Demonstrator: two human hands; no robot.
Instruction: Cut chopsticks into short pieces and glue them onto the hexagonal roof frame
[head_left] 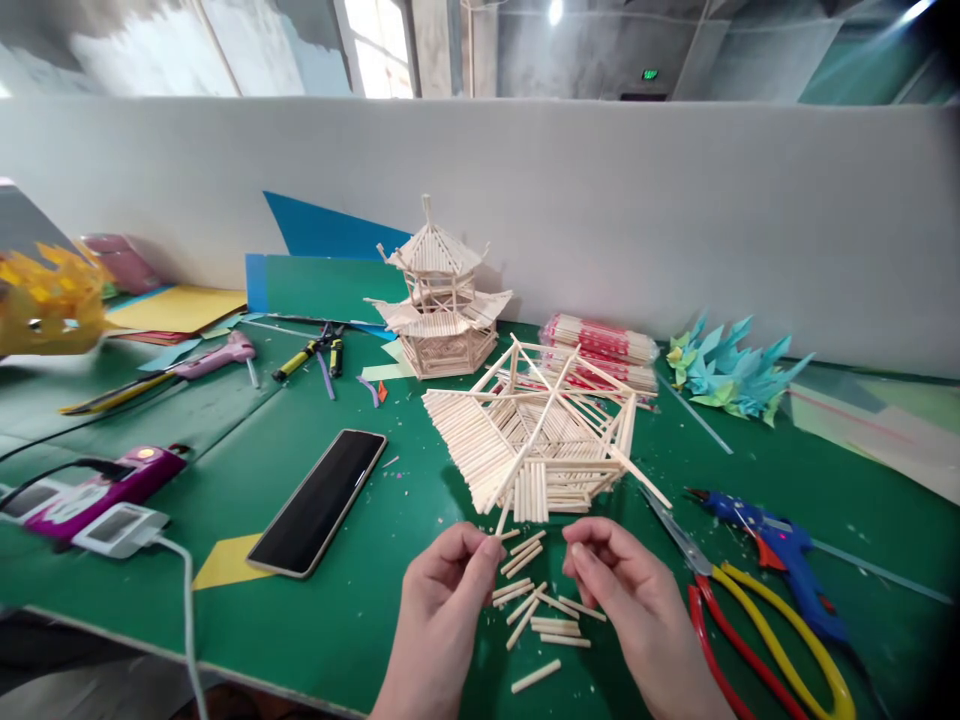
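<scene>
My left hand is closed in a pinch at the near tip of a thin wooden stick, which juts from the corner of a half-built roof frame. My right hand is closed too, thumb against fingers; whatever it may hold is hidden. Just beyond both hands sits the wooden stick model, its left roof panel covered in sticks and its other sides open, with a few short sticks along the front. Several short cut sticks lie scattered on the green table between my hands.
A finished stick pagoda stands behind, beside packs of sticks. Scissors and a blue glue gun lie right. Left are a phone, power strip, pliers and pink glue gun. A white partition rises behind.
</scene>
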